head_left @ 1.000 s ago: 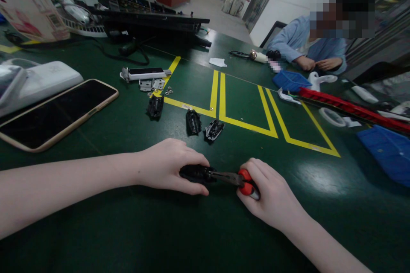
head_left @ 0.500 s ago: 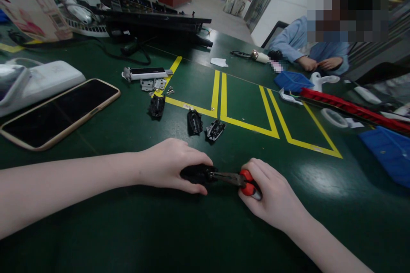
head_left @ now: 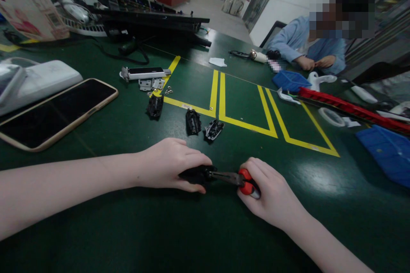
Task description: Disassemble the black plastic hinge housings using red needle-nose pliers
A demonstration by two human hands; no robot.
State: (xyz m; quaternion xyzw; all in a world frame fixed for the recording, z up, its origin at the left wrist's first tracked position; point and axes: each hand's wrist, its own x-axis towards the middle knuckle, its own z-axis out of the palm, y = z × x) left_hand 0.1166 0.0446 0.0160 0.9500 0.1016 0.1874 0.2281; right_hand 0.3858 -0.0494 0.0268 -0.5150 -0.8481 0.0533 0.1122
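Near the middle of the table, my left hand (head_left: pixel 174 164) is closed around a black plastic part (head_left: pixel 197 174), thumb on the near side. My right hand (head_left: pixel 267 190) grips red-handled needle-nose pliers (head_left: pixel 227 177). The pliers' tips meet the right end of the black part; what exactly they pinch is too small to tell. Beyond my hands lie similar dark parts: one black piece (head_left: pixel 193 121), another black piece (head_left: pixel 155 106) farther left, and a grey-edged piece (head_left: pixel 214 129).
Left lies a phone (head_left: pixel 57 113) beside a white device (head_left: pixel 48 79). Small metal rings (head_left: pixel 168 90) and metal plates (head_left: pixel 151 84) sit near yellow tape. Blue bins (head_left: pixel 386 153) and a red strip (head_left: pixel 349 108) are at right. A person in a blue sleeve (head_left: pixel 288 42) sits across.
Both hands keep their hold on the black part and the pliers, with hardly any movement. The whole view has shifted very slightly.
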